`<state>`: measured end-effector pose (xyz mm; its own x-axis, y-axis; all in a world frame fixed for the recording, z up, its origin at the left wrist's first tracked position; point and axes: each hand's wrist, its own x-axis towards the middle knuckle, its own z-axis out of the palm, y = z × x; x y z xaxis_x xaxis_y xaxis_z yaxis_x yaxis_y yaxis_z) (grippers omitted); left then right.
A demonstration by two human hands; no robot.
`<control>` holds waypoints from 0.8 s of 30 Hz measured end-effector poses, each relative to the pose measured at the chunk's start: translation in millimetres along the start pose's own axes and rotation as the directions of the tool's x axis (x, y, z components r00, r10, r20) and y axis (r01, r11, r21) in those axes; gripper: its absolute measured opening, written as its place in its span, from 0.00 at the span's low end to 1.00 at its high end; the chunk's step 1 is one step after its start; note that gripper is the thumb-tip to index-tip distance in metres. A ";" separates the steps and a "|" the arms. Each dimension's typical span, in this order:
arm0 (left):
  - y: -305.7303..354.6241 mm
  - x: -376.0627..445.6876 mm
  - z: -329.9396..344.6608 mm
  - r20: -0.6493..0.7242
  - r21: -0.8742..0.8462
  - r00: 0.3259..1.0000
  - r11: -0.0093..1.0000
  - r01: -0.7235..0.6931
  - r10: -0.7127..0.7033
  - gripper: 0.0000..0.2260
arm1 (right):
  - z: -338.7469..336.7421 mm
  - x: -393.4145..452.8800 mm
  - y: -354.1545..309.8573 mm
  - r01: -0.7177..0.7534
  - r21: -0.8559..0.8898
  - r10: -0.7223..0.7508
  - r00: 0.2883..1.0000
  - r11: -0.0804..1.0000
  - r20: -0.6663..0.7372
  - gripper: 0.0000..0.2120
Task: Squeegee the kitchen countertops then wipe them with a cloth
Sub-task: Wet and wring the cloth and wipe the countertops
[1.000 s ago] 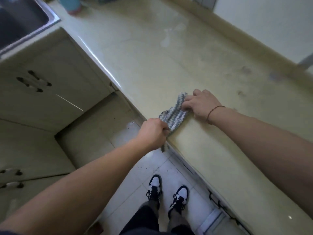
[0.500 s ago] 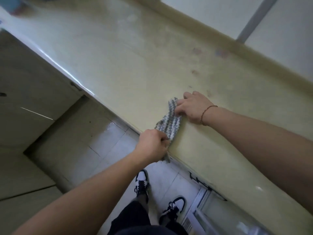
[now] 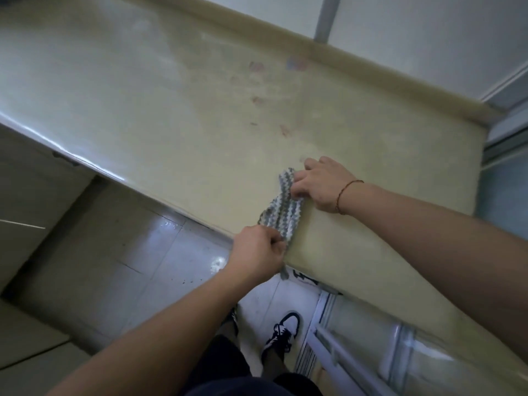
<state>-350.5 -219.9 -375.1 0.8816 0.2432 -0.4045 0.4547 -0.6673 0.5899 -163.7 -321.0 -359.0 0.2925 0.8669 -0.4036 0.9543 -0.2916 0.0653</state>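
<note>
A grey-and-white zigzag cloth lies stretched across the front strip of the pale yellow countertop. My left hand grips its near end at the counter's front edge, fingers curled round it, and a tail of cloth hangs below that hand. My right hand holds the far end down on the counter, fingers curled over it. A thin cord bracelet sits on my right wrist. No squeegee is in view.
Faint reddish stains mark the counter toward the raised back edge. The counter ends at the right by a blue-grey frame. Below are the tiled floor, cabinet fronts at left, and my shoes.
Both hands have slid the cloth to the right along the counter. The view has swung right too, so the sink and the cup have left the frame.
</note>
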 end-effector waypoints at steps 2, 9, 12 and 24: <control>9.9 -3.2 10.8 0.011 -0.019 1.000 1.000 -0.005 0.005 0.11 | 7.2 -13.8 3.7 -0.018 0.009 0.018 1.000 1.000 0.006 0.15; 43.4 -8.7 36.5 0.071 -0.052 0.997 0.998 -0.035 0.039 0.11 | 27.4 -58.8 16.7 -0.038 0.076 0.041 0.998 0.996 -0.046 0.18; 50.5 -5.7 46.9 0.064 -0.028 0.996 0.998 -0.062 0.064 0.12 | 39.3 -75.2 21.0 -0.040 0.041 0.045 0.990 0.998 -0.134 0.18; 80.3 -4.7 74.1 0.079 -0.001 0.971 0.974 -0.225 0.225 0.10 | 61.5 -145.1 37.7 -0.243 0.080 0.249 0.966 0.967 -0.074 0.16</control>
<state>-327.5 -326.8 -377.6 0.9485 0.0309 -0.3154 0.2445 -0.7045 0.6662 -174.0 -482.6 -354.1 0.5246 0.7944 -0.3063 0.8465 -0.5249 0.0885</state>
